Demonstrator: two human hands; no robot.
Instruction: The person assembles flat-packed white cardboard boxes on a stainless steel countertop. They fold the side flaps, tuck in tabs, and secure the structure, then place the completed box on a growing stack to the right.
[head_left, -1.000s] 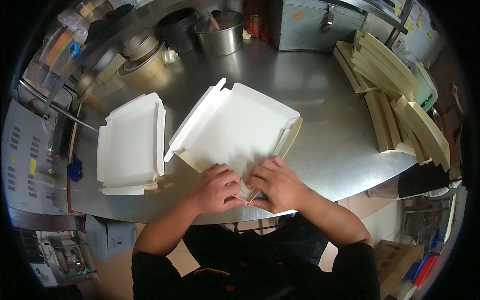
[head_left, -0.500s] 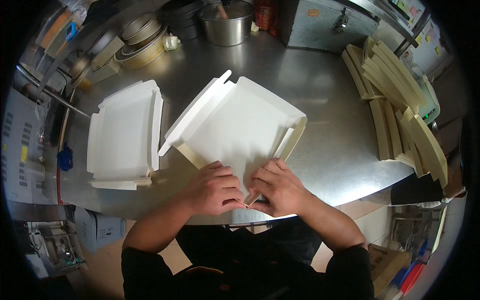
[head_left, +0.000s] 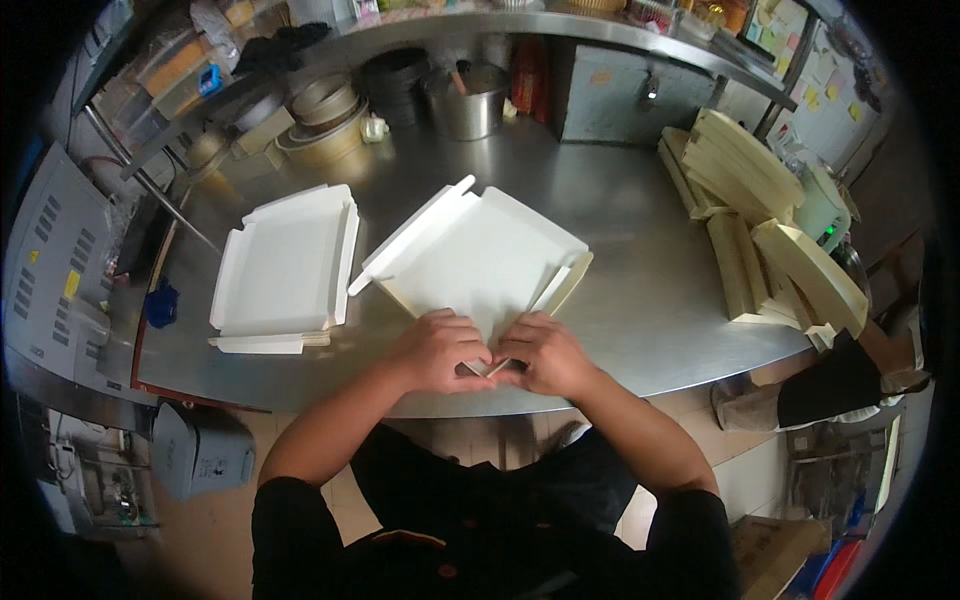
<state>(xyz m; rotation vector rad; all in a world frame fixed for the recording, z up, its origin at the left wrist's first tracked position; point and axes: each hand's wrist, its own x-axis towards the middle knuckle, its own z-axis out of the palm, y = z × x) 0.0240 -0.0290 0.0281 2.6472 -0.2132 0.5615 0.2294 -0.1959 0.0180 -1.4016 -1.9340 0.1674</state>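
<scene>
A partly folded cardboard box (head_left: 485,255) lies turned cornerwise on the steel table, its inside white and its outer walls cream. My left hand (head_left: 440,350) grips the wall left of the corner nearest me, fingers curled inside. My right hand (head_left: 543,352) holds the wall on the other side of that corner in the same way. Both thumbs meet close to the corner, and the fingers partly cover the fold. The long far-left flap stands out past the box, and a loose flap leans in at the right wall. To the left rests a stack of white cardboard boxes (head_left: 285,265).
Cream folded boxes (head_left: 745,165) are piled at the table's right end beside a pale green device (head_left: 825,205). Round tins (head_left: 325,135), a steel pot (head_left: 467,105) and a grey metal case (head_left: 630,100) line the back, under a shelf (head_left: 440,30). Part of another person (head_left: 825,390) shows at right.
The view has tilted up, bringing the back shelf into sight. Both hands stay at the box's near corner, thumbs now closer together there. More of the other person shows at right.
</scene>
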